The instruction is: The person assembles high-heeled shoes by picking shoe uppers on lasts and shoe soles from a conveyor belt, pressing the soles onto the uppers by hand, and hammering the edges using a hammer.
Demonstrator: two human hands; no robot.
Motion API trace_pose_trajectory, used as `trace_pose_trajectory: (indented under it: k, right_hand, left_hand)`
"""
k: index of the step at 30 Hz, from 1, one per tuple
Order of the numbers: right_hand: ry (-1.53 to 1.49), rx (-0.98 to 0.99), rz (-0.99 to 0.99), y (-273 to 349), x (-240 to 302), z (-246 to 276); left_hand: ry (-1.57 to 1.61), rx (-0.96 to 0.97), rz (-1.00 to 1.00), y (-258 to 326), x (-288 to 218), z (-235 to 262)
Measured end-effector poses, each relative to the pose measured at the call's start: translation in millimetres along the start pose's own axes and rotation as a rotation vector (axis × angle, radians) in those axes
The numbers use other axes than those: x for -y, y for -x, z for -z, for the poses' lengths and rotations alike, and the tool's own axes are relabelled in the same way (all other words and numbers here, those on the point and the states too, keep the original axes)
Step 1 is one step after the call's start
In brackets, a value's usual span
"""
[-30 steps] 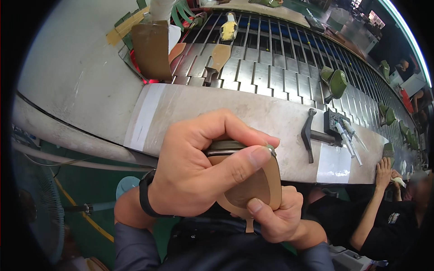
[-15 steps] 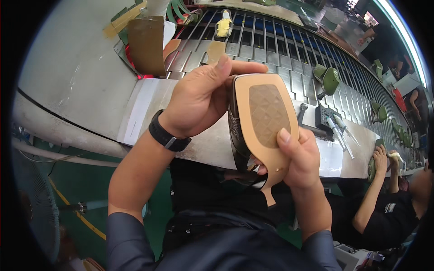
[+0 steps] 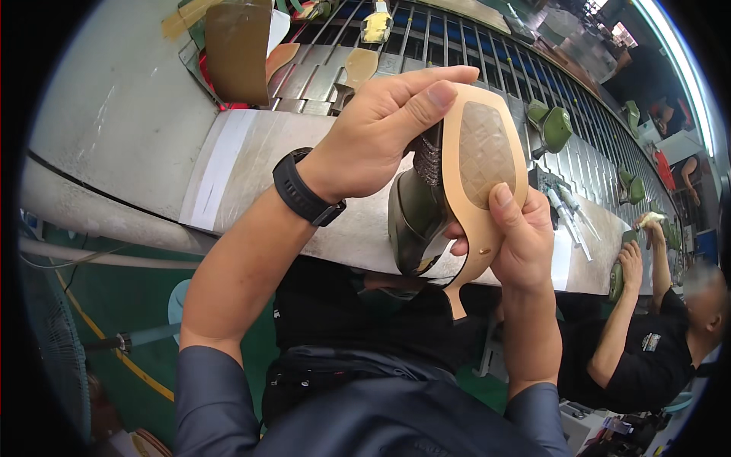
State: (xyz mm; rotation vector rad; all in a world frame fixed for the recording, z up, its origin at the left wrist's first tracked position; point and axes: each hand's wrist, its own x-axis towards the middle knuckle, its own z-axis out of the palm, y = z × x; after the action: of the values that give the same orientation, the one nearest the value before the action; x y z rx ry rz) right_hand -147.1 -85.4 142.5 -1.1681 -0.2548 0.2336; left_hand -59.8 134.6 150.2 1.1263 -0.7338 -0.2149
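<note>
A tan shoe sole [image 3: 463,194] with a clear quilted-pattern patch faces up, lying against a dark green shoe [image 3: 415,217]. A narrow tongue of the sole sticks out past the shoe's near end. My left hand [image 3: 381,129] wraps round the far end of shoe and sole, its thumb on the sole's edge; its other fingers are partly hidden behind. My right hand [image 3: 525,232] grips the sole's narrow middle, thumb on top and fingers underneath, between sole and shoe. Both are held above the bench's front edge.
Beyond the pale bench [image 3: 312,141] runs a metal conveyor [image 3: 426,57] with green shoes [image 3: 552,126] on it. Thin white-and-blue applicators [image 3: 567,213] lie right of my hand. A brown board [image 3: 237,57] stands at back left. A co-worker [image 3: 647,343] handles a green shoe at right; a fan [image 3: 65,350] stands at left.
The shoe and sole have tilted and shifted slightly up and right, showing more of the shoe's green side. My left hand has moved over the far end, its thumb now on the sole.
</note>
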Motion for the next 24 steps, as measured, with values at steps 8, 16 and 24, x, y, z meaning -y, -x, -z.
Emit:
trace_pose_trajectory:
  k: [8,16,24]
  right_hand:
    - [-0.030,0.027,-0.007,-2,-4,4]
    - [-0.013,0.002,0.012,2,-4,2]
    - [0.099,-0.056,-0.098,23,4,-39]
  left_hand:
    - [0.013,0.014,0.012,1,7,0]
    - [-0.137,0.018,-0.060,5,7,-16]
    - [-0.126,-0.247,0.017,26,-20,-28]
